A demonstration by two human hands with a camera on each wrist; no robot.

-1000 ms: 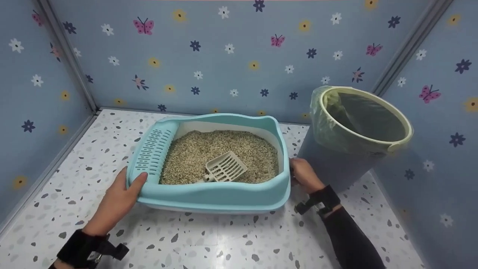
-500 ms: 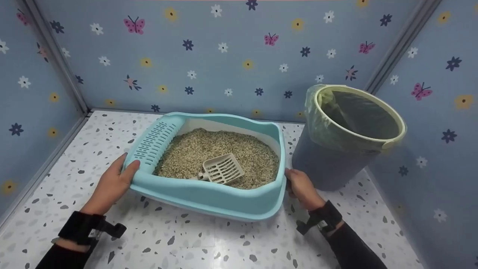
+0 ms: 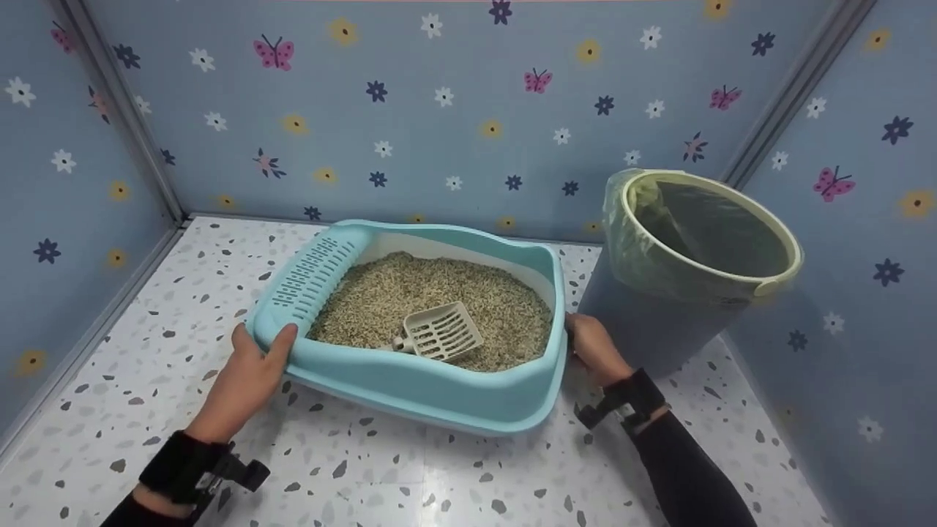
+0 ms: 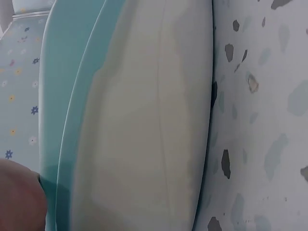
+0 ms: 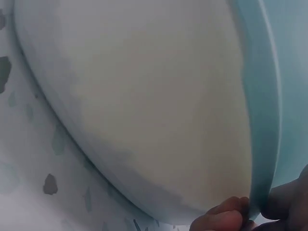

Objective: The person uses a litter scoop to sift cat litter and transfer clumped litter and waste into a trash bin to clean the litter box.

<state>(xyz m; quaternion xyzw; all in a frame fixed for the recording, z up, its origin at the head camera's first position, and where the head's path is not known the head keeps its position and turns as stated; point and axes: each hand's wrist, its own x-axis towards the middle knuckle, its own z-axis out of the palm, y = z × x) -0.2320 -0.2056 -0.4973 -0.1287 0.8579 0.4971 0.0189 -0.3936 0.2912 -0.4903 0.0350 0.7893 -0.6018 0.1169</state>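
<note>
A litter box [image 3: 439, 391] with a turquoise rim and a white lower tub stands on the floor, turned slightly. Brownish litter [image 3: 410, 293] fills it, and a beige slotted litter scoop [image 3: 444, 333] lies on top. The front wall hides most of the scoop's handle. At the left front corner my left hand [image 3: 241, 384] holds the rim, thumb on top; its other fingers are mostly hidden. My right hand [image 3: 596, 348] grips the right side. Its fingers [image 5: 221, 221] pinch the rim edge in the right wrist view. In the left wrist view, the tub's white side [image 4: 134, 125] fills the middle.
A grey trash bin [image 3: 644, 322] with a cream ring and a thin yellowish liner stands close behind my right hand. A blue patterned wall [image 3: 439, 132] rises behind the box, with side panels left and right. The speckled floor [image 3: 381, 476] extends in front.
The litter box has turned, its left end going back and its right front corner coming nearer. Both hands have kept on it, the left one shifting slightly around the front corner.
</note>
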